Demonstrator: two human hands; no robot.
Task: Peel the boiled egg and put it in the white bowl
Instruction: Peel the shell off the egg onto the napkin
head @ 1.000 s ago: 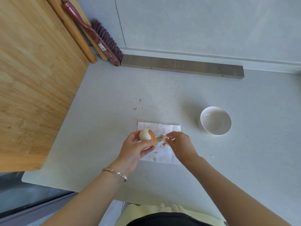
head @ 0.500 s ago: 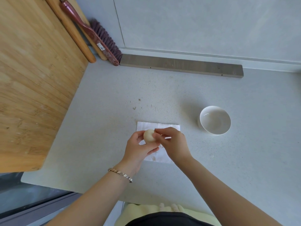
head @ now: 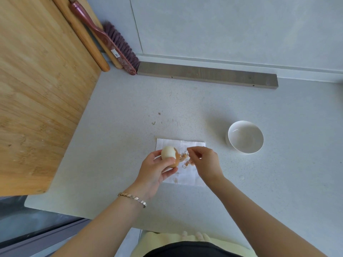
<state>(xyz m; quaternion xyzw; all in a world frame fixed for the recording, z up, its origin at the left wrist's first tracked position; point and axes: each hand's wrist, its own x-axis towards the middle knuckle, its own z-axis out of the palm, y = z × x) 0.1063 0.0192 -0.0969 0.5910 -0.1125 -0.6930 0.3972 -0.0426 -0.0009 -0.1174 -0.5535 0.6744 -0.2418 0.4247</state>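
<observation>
My left hand (head: 155, 169) grips a boiled egg (head: 168, 153) just above a white paper napkin (head: 187, 175). The egg's top is bare and white; brown shell still covers its lower right side. My right hand (head: 207, 163) hovers to the right of the egg over the napkin, thumb and fingers pinched together; I cannot tell whether a shell bit is between them. Brown shell fragments (head: 186, 160) lie on the napkin between my hands. The white bowl (head: 245, 137) stands empty on the counter, to the right of the napkin.
A large wooden board (head: 37, 89) covers the counter's left side. A rolling pin (head: 83, 38) and a brush (head: 111, 41) lean at the back left corner. A grey wooden bar (head: 207, 75) lies along the back wall. Small crumbs (head: 156, 119) dot the counter behind the napkin.
Half a second ago my right hand was on the egg; it has pulled away to the right over the napkin. The left hand still holds the egg.
</observation>
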